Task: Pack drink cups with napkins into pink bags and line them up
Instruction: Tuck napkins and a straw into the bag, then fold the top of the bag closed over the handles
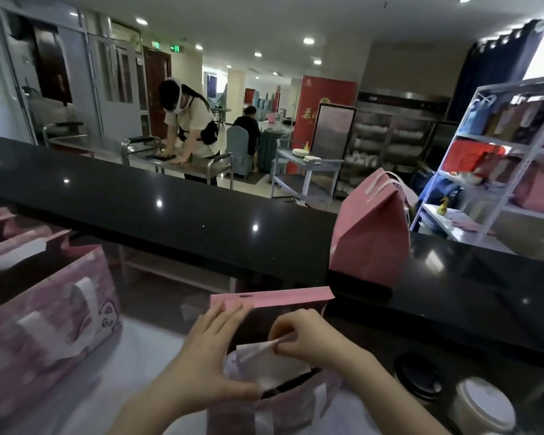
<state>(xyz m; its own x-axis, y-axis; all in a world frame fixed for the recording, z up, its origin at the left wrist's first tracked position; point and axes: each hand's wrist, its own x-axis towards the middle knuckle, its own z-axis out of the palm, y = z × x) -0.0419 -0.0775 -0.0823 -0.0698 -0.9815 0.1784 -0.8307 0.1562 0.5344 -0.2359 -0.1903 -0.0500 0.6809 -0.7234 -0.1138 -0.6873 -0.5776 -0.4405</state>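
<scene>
At the near edge of the desk [145,353], an open pink bag [289,298] stands between both hands. The left hand [201,350] lies spread, fingers straight, against the bag's mouth, its thumb on the rim. The right hand [308,337] pinches a white napkin [264,362] over the opening. Toward the far right edge, a closed pink bag [371,237] stands upright on the raised black ledge [170,215].

Your pink bag [233,416] runs off the bottom edge, its contents hidden under the napkin [264,365]. At far left, more patterned bags [44,324] are cut off and blurred.
</scene>
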